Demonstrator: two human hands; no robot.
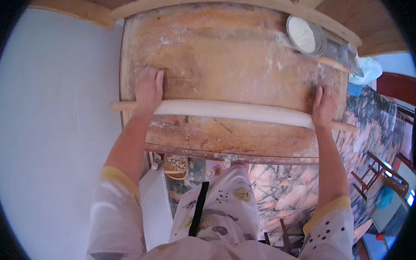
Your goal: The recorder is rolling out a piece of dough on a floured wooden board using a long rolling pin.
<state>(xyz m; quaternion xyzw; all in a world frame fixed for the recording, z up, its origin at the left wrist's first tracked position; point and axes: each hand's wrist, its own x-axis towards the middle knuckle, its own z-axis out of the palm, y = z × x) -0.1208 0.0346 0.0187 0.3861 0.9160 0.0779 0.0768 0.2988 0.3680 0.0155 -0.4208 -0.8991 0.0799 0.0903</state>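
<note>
A long wooden rolling pin [123, 106] lies crosswise over a floured wooden board [228, 71]. Smooth white dough [235, 111] is wrapped around its middle part. My left hand [149, 87] is at the left end of the dough, its heel over the pin and its fingers stretched forward past it. At the opposite end, my right hand [324, 105] rests the same way, with the thumb on its inner side. Neither hand's fingers curl around the pin, whose bare ends stick out past both side edges of the board. Both hands are slightly blurred.
A bowl of flour [302, 34] stands at the board's far right corner, beside a knife with a wooden handle [336, 64]. A white wall [55, 123] borders the left. Below are a basket [176, 167] and marbled floor [278, 189]; a wooden chair [380, 176] stands right.
</note>
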